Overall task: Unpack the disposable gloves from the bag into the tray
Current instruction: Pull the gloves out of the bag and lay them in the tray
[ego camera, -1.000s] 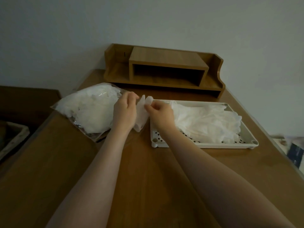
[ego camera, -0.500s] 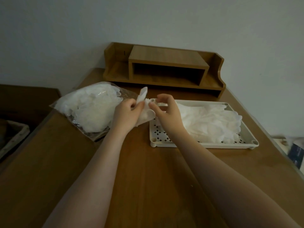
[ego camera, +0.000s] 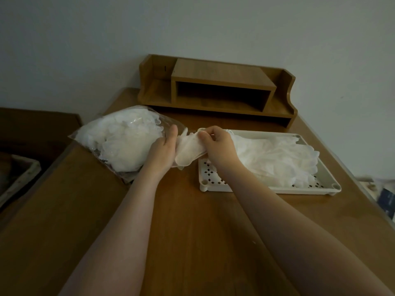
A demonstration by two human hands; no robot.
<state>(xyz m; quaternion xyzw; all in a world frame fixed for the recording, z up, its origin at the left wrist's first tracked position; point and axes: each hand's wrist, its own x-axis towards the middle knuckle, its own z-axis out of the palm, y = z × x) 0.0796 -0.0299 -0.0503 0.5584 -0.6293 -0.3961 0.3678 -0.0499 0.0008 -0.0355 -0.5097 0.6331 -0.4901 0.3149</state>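
Note:
A clear plastic bag [ego camera: 119, 142] full of white disposable gloves lies on the wooden desk at the left. To its right stands a white perforated tray [ego camera: 327, 184] with several gloves [ego camera: 277, 159] piled in it. Between bag and tray, both hands hold one white glove [ego camera: 189, 149] just above the desk. My left hand [ego camera: 163, 149] grips its left side beside the bag's mouth. My right hand [ego camera: 218, 146] pinches its upper edge over the tray's left end.
A wooden desk organiser [ego camera: 218, 90] stands against the wall behind the bag and tray. A lower dark surface with a basket [ego camera: 19, 176] is at the far left. Blurred items [ego camera: 382, 195] lie beyond the desk's right edge.
The glove held between my hands has been lowered and spread sideways. My left hand's fingers have shifted up along the glove and my right hand has re-gripped its top edge.

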